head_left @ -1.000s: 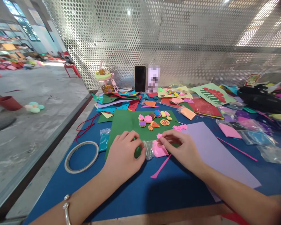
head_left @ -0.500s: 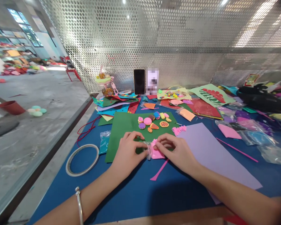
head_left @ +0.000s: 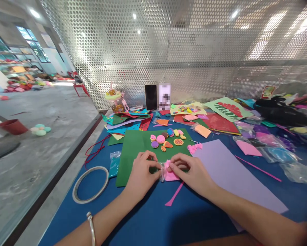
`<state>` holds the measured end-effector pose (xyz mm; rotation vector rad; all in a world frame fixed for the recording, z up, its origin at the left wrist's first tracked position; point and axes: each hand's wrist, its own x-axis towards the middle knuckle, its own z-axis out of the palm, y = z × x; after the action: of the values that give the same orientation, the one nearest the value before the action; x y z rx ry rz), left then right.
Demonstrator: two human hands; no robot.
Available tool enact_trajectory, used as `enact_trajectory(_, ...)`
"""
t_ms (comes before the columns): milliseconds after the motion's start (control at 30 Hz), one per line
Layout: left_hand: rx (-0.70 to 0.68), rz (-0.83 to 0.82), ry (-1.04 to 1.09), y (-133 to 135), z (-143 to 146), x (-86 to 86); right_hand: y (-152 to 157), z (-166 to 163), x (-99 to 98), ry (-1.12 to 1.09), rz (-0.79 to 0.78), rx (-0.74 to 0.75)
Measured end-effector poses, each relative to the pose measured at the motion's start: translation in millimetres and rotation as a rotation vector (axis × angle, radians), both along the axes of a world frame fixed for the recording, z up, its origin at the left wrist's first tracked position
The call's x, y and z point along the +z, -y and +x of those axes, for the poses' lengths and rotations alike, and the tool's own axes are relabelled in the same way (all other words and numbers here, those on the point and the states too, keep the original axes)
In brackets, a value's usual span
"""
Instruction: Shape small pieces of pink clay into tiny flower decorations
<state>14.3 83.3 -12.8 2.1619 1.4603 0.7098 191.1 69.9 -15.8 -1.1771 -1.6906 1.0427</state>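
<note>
Between my hands lies a small clear bag of pink modelling clay [head_left: 171, 175], over the near edge of a green paper sheet [head_left: 133, 153]. My left hand [head_left: 144, 172] pinches the bag's clear plastic end. The fingers of my right hand [head_left: 188, 169] are closed on pink clay at the bag's upper part; their tips partly cover it. Beyond them on the green sheet sit several small clay food shapes, among them a round pizza [head_left: 178, 141] and a pink disc [head_left: 160, 139]. Crumbly pink clay [head_left: 195, 148] lies at the corner of a lilac paper sheet [head_left: 227, 177].
A roll of tape [head_left: 76, 191] and a teal clay bag [head_left: 115, 165] lie to the left. A pink strip [head_left: 174, 195] is just in front of my hands. Two phones stand at the back, one dark [head_left: 151, 97]. Several clay bags [head_left: 248, 148] spread across the right side.
The camera has tilted up slightly, so everything sits lower in view. Both hands stay at the pink clay bag with nearly the same grip.
</note>
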Motion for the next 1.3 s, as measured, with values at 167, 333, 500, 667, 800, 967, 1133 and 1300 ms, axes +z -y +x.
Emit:
enact_trajectory(167, -0.01, -0.011, -0.022, 0.2, -3.8, 2.1, -0.6, -1.0, 0.3, -0.028, -0.023, 0.011)
enact_trajectory(333, -0.023, -0.006, -0.035, -1.1, -4.6, 3.7, 0.0, -1.7, -1.0, -0.018, -0.024, 0.009)
enact_trajectory(500, -0.037, 0.028, -0.03, -2.5, -3.7, 1.6, -0.6, -1.8, -2.5, -0.039, -0.034, 0.026)
enact_trajectory(667, -0.074, 0.052, 0.011, -2.5, -0.6, 0.4, -0.9, -1.8, -0.7, -0.039, -0.019, 0.011)
enact_trajectory(800, -0.108, 0.053, 0.039, -1.0, 1.2, 1.0, -1.2, -0.5, 0.1, -0.035, -0.021, 0.002)
enact_trajectory(967, -0.104, 0.013, 0.017, -1.7, -6.2, 7.1, -1.9, 1.9, -1.7, -0.015, -0.044, -0.007)
enact_trajectory(1133, 0.028, -0.109, 0.121, -6.9, -17.7, 16.7, -2.1, 2.7, -2.5, -0.043, -0.063, -0.028)
enact_trajectory(1300, 0.098, -0.29, 0.457, 4.3, -12.1, 25.7, -0.5, 1.8, 1.4, -0.209, -0.052, -0.077)
